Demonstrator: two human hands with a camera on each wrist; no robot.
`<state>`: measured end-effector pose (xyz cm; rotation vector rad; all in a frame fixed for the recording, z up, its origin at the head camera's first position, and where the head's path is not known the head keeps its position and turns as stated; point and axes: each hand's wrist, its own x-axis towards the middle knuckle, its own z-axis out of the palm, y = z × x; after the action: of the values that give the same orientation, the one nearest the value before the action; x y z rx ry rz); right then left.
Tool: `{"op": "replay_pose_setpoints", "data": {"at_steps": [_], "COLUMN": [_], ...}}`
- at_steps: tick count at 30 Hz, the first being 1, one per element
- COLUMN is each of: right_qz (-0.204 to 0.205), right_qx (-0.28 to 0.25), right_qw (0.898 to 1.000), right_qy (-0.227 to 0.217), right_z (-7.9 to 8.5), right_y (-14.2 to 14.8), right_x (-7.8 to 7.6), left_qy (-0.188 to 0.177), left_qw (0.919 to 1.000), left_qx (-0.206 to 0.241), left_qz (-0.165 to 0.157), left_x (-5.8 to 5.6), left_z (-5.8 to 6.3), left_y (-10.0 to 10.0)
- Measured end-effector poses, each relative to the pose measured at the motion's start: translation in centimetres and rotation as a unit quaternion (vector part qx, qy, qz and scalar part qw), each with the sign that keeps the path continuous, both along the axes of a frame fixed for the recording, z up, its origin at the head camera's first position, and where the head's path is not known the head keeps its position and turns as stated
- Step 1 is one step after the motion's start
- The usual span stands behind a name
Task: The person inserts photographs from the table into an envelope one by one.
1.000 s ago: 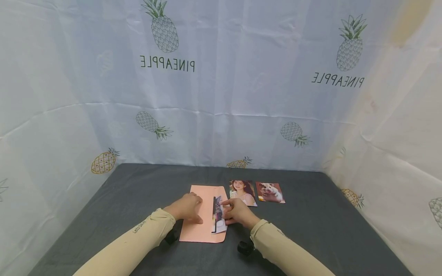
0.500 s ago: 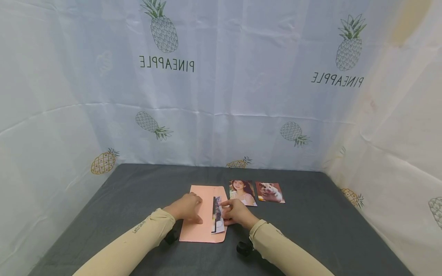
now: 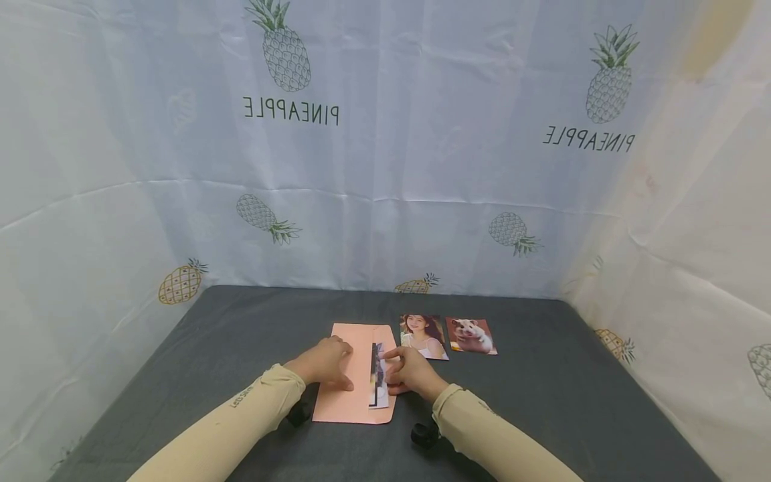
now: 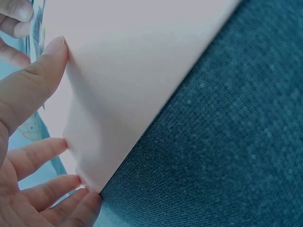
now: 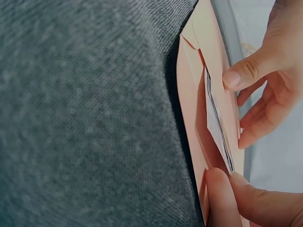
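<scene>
A pale pink envelope [image 3: 360, 361] lies flat on the dark cloth, its mouth facing right. My left hand [image 3: 325, 361] holds down its left part, thumb on the paper and the other fingertips at the edge, slightly spread in the left wrist view. A photo [image 3: 378, 385] shows as a narrow strip with a dark band at the envelope's mouth. My right hand [image 3: 415, 373] pinches its right edge. From the right wrist view, the photo [image 5: 215, 116] stands tilted inside the parted opening, thumb and finger at its lower end. Most of its picture is hidden.
Behind my right hand lie two more photos: a portrait of a person [image 3: 423, 337] and a hamster picture [image 3: 472, 336]. The dark cloth [image 3: 542, 402] covers the table. A white pineapple-print curtain [image 3: 385, 154] encloses its back and sides.
My right hand has shifted slightly left, and the visible strip of the photo has narrowed as its right edge moves toward the envelope. The left hand and envelope stay put.
</scene>
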<state>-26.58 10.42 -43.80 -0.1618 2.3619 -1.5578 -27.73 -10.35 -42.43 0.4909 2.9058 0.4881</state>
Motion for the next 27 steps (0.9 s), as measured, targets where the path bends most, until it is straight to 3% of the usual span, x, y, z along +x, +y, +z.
{"op": "replay_pose_setpoints", "data": {"at_steps": [27], "right_qz": [-0.011], "right_qx": [0.036], "right_qw": [0.999], "right_qy": [0.003], "right_z": [0.10], "right_y": [-0.79], "right_x": [0.03], "left_qy": [-0.001], "left_qw": [1.0000], "left_qx": [0.004], "left_qz": [-0.003], "left_x": [-0.07], "left_z": [0.08], "left_y": [-0.09]}}
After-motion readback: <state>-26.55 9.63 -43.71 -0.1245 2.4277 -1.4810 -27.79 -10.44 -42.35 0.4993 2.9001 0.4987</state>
